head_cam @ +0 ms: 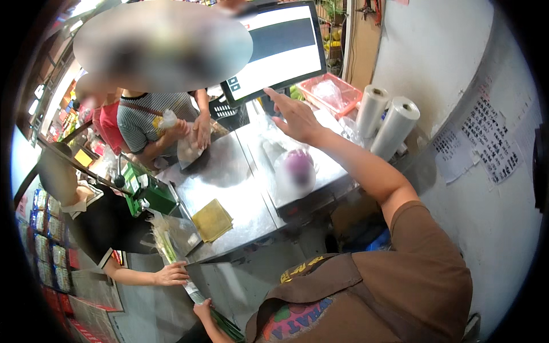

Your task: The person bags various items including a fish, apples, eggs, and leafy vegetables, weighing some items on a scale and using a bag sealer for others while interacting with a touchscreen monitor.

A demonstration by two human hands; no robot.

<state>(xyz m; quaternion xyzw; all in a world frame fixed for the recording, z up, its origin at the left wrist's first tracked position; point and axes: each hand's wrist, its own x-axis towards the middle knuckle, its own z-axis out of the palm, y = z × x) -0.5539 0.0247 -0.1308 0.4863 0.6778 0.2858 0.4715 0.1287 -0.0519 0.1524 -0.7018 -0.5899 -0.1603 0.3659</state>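
My right hand [296,116], fingers apart and holding nothing, is raised at the lower edge of a touchscreen monitor [279,43]. Whether the index finger touches the screen, I cannot tell. Low in the picture, my left hand [203,308] grips a bunch of leeks or scallions [195,293] in a clear wrapper, with the pale roots pointing away from me. A co-worker's hand [173,274] rests on the same bunch, closer to the roots. Below my right forearm, a round purple vegetable [299,163] in a clear plastic bag sits on the metal counter [253,193].
A folded yellow cloth [212,220] lies at the counter's near left, beside a green machine [150,191]. Across the counter, a person in a striped shirt holds a plastic bag [188,145]. Plastic bag rolls [395,127] and a red basket [330,94] stand right, near the wall.
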